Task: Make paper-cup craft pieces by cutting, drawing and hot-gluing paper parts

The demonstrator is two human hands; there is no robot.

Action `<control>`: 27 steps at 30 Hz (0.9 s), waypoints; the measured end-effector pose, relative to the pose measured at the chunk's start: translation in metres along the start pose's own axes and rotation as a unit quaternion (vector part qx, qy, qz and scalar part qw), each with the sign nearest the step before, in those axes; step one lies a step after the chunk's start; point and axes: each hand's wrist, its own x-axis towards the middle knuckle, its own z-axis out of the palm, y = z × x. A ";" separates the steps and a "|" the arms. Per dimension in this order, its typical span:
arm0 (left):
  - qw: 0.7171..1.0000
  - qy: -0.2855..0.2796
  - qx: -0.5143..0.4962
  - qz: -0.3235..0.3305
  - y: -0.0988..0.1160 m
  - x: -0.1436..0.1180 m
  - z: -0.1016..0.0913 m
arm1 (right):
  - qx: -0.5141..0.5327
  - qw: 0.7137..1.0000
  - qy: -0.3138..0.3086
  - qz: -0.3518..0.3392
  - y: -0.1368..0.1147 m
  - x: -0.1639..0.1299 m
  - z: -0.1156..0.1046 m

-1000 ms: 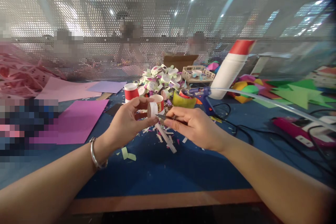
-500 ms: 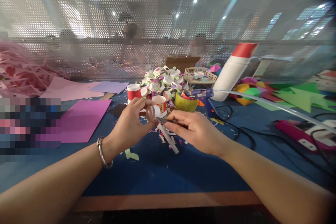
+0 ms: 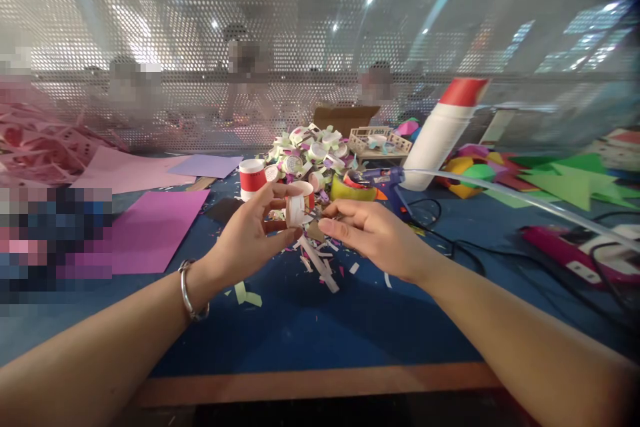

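Above the blue table [image 3: 320, 327], near the middle of the scene, we hold a small white paper ring [image 3: 295, 210] in our left hand [image 3: 250, 237], thumb and fingers pinched on it from either side, with its open end turned toward the right. Our right hand [image 3: 373, 237] is just beside it, fingertips drawn together close to the ring's lower edge; we cannot tell whether they pinch a tool or a scrap there, since that spot is hidden and blurred. A silver bangle [image 3: 189, 290] sits on our left wrist.

Below the hands, white and coloured paper scraps [image 3: 317, 263] lie scattered on the table, with a pale green strip [image 3: 247, 295] a little nearer and to the left. Farther off stands a red and white paper cup [image 3: 251, 179], and just right of it a heap of cut cup pieces [image 3: 310, 150]. To the right of that heap lie a blue glue gun [image 3: 385, 180] and a white bottle with a red cap [image 3: 440, 130], tilted. On the left lies a purple paper sheet [image 3: 150, 230]; on the far right, green paper stars [image 3: 570, 180] and a pink power strip [image 3: 575, 253]. A perforated screen [image 3: 200, 47] closes off the far side
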 end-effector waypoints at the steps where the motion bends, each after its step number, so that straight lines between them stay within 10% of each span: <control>1: 1.000 -0.003 0.000 0.003 0.000 0.000 0.000 | 0.001 1.000 -0.004 0.001 0.000 0.000 0.000; 27: 0.984 0.014 0.170 0.061 0.012 -0.004 -0.003 | -0.021 0.999 -0.012 -0.021 -0.003 -0.001 -0.003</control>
